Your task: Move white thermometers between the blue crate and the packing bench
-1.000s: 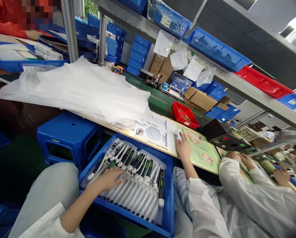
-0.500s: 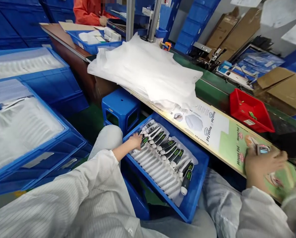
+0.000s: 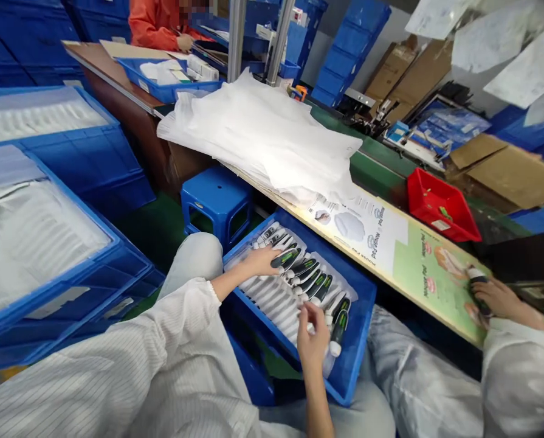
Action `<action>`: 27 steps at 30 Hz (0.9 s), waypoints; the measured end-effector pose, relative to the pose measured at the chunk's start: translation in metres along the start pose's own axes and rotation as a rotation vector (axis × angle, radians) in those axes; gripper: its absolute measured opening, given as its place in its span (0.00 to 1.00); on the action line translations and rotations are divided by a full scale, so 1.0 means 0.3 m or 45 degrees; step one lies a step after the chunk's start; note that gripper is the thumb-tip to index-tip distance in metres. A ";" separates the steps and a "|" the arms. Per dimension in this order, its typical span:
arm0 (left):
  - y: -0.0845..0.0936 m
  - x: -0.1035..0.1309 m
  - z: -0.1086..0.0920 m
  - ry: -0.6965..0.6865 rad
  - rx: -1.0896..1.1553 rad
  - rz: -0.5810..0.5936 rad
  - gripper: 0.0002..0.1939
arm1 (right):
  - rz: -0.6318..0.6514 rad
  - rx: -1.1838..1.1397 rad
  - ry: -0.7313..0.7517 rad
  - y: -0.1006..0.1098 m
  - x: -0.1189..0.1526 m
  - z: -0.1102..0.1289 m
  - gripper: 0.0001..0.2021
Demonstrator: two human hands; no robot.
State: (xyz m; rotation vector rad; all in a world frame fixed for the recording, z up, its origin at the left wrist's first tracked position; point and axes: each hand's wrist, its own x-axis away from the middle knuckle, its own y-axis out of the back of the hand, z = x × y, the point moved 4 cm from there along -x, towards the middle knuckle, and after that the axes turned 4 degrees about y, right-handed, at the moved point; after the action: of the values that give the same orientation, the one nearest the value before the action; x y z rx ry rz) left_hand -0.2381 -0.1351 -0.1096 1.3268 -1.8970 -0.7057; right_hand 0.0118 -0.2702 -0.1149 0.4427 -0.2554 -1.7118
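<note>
My left hand (image 3: pixel 266 261) is over the blue tray (image 3: pixel 365 328), its fingers closed on a black-and-white handheld device (image 3: pixel 286 258) with green markings. The fingers partly hide that device. My right hand (image 3: pixel 313 333) hovers above the tray's lower right part, fingers bent and apart, with nothing visible in them. Several similar devices (image 3: pixel 323 288) lie in a row in a white slotted insert (image 3: pixel 272 298). More devices (image 3: pixel 339 333) lie at the right end of the tray, beside my right hand.
Another person's hand (image 3: pixel 504 298) holds a device on the printed board (image 3: pixel 403 267) at right. White sheets (image 3: pixel 262 134) are piled on the table. A red bin (image 3: pixel 442 204), a blue stool (image 3: pixel 217 194) and stacked blue crates (image 3: pixel 130 267) stand around. A person in orange (image 3: pixel 151 24) sits behind.
My left hand has moved right along the row and closed on a device. My right hand has come into view over the tray. The other person's hand at right has shifted.
</note>
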 end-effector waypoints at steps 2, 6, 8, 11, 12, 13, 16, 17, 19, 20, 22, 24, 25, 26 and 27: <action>-0.033 0.024 -0.078 -0.194 0.054 0.025 0.25 | 0.181 -0.370 -0.376 -0.133 0.047 -0.023 0.36; -0.152 0.080 -0.188 -0.447 0.028 0.245 0.27 | 0.286 -0.775 -0.721 -0.217 0.019 -0.049 0.44; -0.203 0.100 -0.194 -0.456 0.097 0.389 0.35 | 0.189 -0.754 -0.745 -0.195 0.003 -0.080 0.39; -0.242 0.109 -0.167 -0.426 0.338 0.564 0.48 | 0.058 -0.674 -0.770 -0.147 0.001 -0.144 0.35; -0.247 0.109 -0.151 -0.404 0.381 0.601 0.52 | 0.034 -0.649 -0.775 -0.129 0.000 -0.166 0.35; -0.250 0.106 -0.131 -0.363 0.384 0.624 0.56 | 0.010 -0.616 -0.779 -0.109 -0.001 -0.190 0.35; -0.254 0.096 -0.058 -0.146 0.139 0.678 0.57 | -0.039 -0.461 -0.777 -0.040 -0.009 -0.262 0.33; -0.254 0.093 -0.033 -0.075 0.012 0.699 0.54 | -0.014 -0.379 -0.771 -0.020 -0.011 -0.282 0.30; -0.253 0.089 0.005 0.026 -0.184 0.739 0.42 | 0.094 -0.201 -0.738 0.004 -0.011 -0.310 0.25; -0.250 0.087 0.019 0.072 -0.234 0.744 0.36 | 0.164 -0.123 -0.701 0.006 -0.010 -0.316 0.24; -0.239 0.082 0.039 0.177 -0.274 0.718 0.28 | 0.307 -0.019 -0.573 -0.011 -0.013 -0.311 0.25; -0.220 0.078 0.054 0.282 -0.345 0.695 0.27 | 0.420 0.048 -0.405 -0.043 -0.020 -0.293 0.26; -0.208 0.078 0.059 0.311 -0.399 0.701 0.27 | 0.465 0.079 -0.334 -0.061 -0.024 -0.286 0.25; -0.194 0.078 0.064 0.314 -0.450 0.730 0.28 | 0.503 0.100 -0.301 -0.076 -0.027 -0.284 0.25; -0.179 0.078 0.067 0.299 -0.489 0.773 0.30 | 0.526 0.106 -0.311 -0.087 -0.030 -0.288 0.24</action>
State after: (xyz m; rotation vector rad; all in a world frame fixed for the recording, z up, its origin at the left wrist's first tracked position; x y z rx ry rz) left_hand -0.2293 -0.1740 -0.1569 0.5225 -1.7278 -0.5302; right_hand 0.0267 -0.2498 -0.2021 0.2197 -0.5576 -1.3496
